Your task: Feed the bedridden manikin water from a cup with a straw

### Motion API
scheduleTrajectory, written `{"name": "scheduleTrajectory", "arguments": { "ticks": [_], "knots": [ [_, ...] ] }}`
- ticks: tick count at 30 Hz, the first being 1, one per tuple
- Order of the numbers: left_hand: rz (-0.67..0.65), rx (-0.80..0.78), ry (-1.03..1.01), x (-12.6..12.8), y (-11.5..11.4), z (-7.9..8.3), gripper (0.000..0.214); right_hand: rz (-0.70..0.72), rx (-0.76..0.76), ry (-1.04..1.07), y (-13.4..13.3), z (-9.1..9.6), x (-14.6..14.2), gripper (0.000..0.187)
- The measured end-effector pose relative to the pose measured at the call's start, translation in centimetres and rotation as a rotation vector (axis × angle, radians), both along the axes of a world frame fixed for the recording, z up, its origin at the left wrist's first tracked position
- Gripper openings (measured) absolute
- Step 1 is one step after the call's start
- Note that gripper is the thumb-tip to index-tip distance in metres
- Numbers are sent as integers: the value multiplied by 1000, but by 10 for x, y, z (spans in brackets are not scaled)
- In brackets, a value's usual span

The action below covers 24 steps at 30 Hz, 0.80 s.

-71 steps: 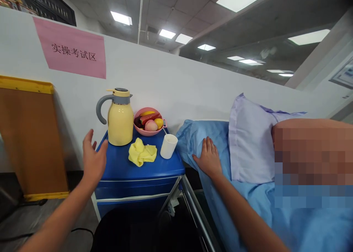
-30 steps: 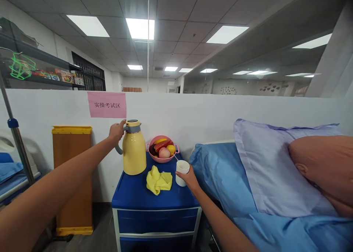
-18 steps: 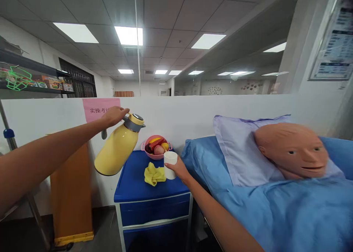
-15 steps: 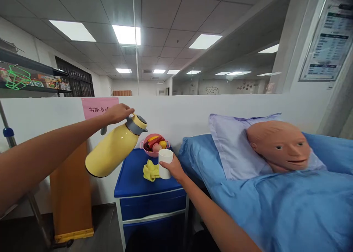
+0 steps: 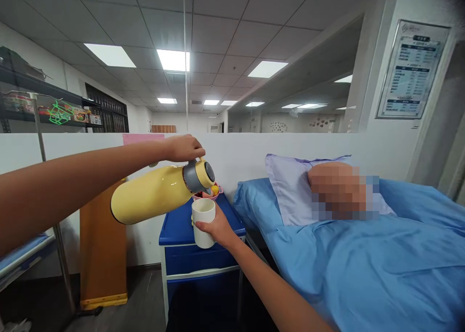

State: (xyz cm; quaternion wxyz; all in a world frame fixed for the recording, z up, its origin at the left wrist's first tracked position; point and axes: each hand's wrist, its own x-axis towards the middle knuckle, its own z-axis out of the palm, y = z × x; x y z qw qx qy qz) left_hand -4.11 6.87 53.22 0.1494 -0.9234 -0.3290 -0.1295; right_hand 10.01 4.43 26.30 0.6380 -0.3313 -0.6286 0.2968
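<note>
A yellow thermos jug [image 5: 150,194] with a grey collar is tipped far over to the right, nearly level. My left hand [image 5: 184,148] is closed round its handle, thumb side near the lid. Just below the spout stands a white mug [image 5: 204,224], upright, with my right hand [image 5: 220,228] wrapped round its right side. Jug and mug are close but apart; no stream of water can be made out. Behind the mug, a pink basket [image 5: 220,190] of fruit is partly hidden by the jug. Only a sliver of the yellow cloth shows beside the mug.
The blue bedside cabinet [image 5: 232,217] stands under my hands. To its right is a bed with a blue quilt [image 5: 363,269], a lilac pillow [image 5: 286,191] and a manikin's head, blurred out. An orange board [image 5: 102,254] and a metal pole [image 5: 62,254] stand at left.
The jug has tipped further towards level and moved right, its spout now over the mug. The mug has come nearer and slightly left. The view has shifted a little.
</note>
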Motion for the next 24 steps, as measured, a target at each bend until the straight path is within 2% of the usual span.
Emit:
{"name": "scheduleTrajectory", "arguments": {
  "ticks": [7,17,21,24],
  "knots": [
    [44,173,196,6,-20,6,44,-55,-10,13,-27,18,-14,65],
    [47,239,334,3,-56,5,45,-119,-22,41,-49,17,-30,63],
    [56,265,363,3,-62,10,47,-158,-43,29,-55,19,-37,59],
    [43,254,356,2,-64,12,44,-133,-56,61,-58,18,-42,56]
  ]
}}
